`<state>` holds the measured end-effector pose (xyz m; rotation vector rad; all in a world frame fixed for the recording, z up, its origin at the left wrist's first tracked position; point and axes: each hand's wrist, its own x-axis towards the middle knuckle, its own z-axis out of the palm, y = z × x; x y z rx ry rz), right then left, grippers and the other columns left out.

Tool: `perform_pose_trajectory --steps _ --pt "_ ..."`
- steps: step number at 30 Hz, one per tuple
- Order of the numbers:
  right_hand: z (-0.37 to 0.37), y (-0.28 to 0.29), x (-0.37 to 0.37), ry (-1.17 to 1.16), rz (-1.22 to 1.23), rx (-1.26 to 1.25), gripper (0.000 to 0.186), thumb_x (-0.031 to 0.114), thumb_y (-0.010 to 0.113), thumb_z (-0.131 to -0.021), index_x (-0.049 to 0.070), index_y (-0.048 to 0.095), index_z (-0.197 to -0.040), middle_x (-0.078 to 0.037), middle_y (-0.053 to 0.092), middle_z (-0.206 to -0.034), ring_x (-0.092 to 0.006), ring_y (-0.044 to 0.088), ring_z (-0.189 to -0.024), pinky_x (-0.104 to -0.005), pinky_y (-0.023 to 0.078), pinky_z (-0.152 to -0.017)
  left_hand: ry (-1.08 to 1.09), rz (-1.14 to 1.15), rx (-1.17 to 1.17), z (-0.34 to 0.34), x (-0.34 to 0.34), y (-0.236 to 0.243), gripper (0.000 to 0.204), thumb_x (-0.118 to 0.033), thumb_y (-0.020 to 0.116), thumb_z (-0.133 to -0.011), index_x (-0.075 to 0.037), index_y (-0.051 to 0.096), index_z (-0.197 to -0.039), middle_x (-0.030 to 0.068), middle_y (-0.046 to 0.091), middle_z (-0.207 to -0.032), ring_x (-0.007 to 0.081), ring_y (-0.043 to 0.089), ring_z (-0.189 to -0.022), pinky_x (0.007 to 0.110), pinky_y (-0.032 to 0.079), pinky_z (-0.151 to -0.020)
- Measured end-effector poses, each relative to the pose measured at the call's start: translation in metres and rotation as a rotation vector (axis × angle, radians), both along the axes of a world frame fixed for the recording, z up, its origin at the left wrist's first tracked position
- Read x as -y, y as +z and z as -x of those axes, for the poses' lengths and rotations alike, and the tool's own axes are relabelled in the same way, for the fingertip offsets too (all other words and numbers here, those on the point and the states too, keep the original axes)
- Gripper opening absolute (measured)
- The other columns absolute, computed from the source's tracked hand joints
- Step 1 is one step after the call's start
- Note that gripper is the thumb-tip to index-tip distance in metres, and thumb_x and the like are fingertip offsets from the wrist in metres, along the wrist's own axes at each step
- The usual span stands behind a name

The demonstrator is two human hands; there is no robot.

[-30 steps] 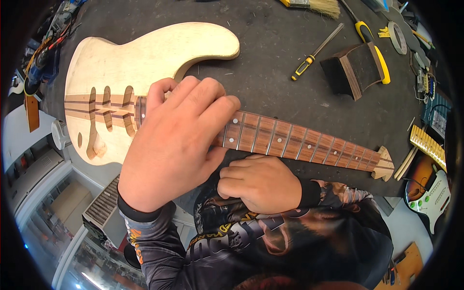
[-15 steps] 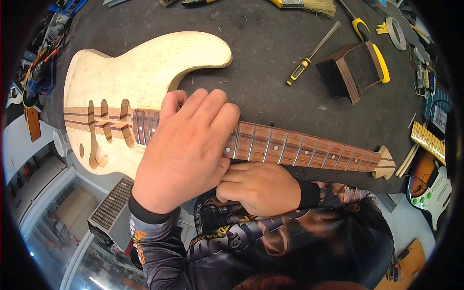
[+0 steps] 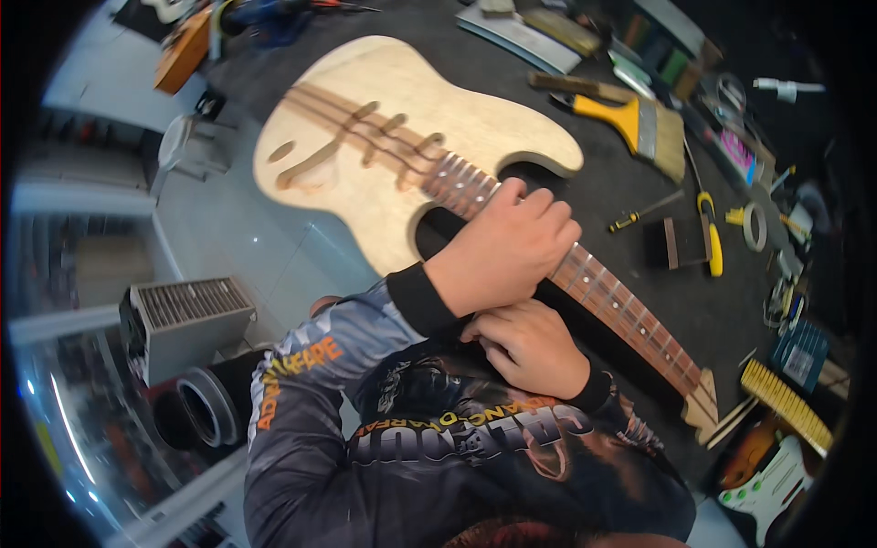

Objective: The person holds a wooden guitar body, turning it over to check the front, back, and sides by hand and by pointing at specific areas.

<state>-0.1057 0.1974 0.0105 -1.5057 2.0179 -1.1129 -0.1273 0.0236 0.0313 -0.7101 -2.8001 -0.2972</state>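
Note:
An unfinished solid-body electric guitar [image 3: 475,114] of pale wood, with routed slots and a dark centre stripe, lies diagonally on the bench. Its fretted neck [image 3: 630,315] runs toward the lower right and ends in a bare headstock [image 3: 702,411]. My left hand [image 3: 512,242] is closed over the upper part of the neck, near the body, with the knuckles up and the fingertips hidden. Just below it, on the near side of the neck, my right hand [image 3: 534,347] is curled with its fingers bent inward. Whatever the right fingers hold, if anything, is hidden.
Beyond the neck lie a small screwdriver [image 3: 628,221], a dark block [image 3: 671,245], a yellow-handled tool [image 3: 711,237] and a wide paintbrush [image 3: 653,132]. A tape roll [image 3: 755,226] sits farther right. Another guitar [image 3: 772,479] is at lower right; a grey slatted box [image 3: 196,306] stands at left.
The view has turned and drawn back, so the guitar now slants down to the right and looks smaller. My left hand stays on the neck; my right hand stays beneath it.

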Motion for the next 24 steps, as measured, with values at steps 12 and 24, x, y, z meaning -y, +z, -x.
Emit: perform_pose_trajectory --steps 12,24 --pt "-0.020 0.013 0.007 0.024 0.009 -0.129 0.011 0.003 0.069 -0.092 0.007 0.074 -0.101 -0.007 0.071 -0.094 -0.0308 0.068 -0.093 -0.0423 0.053 -0.083 0.125 -0.297 -0.706 -0.028 0.071 0.156 0.037 -0.011 0.080 -0.082 -0.003 0.070 -0.116 0.0158 0.072 -0.103 0.0388 0.069 -0.096 0.046 0.056 -0.086" --pt "-0.028 0.007 0.005 -0.031 0.035 -0.154 0.009 0.002 0.068 -0.093 0.005 0.073 -0.100 -0.010 0.072 -0.094 -0.0324 0.070 -0.095 -0.0430 0.053 -0.086 0.590 -0.856 -1.405 -0.050 0.177 0.259 0.032 -0.020 0.084 -0.095 0.001 0.062 -0.106 0.0116 0.068 -0.086 0.0268 0.067 -0.077 0.040 0.054 -0.073"
